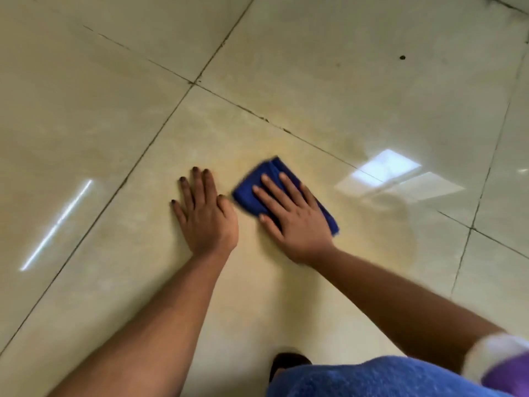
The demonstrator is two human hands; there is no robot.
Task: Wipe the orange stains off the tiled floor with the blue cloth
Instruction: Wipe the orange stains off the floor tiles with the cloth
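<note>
We judge the blue cloth (279, 193) soft, light; right hand (292, 219) presses it flat-fingered; beside it, left hand (207, 216) splayed, empty

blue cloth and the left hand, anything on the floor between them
Nothing lies there: the head view shows only a narrow strip of bare tiled floor between the left hand and the blue cloth under the right hand.

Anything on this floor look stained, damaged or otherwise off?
Yes. A faint orange smear still tints the tile right of the blue cloth under the right hand. A small dark speck sits farther away, and the grout line looks chipped.
</note>
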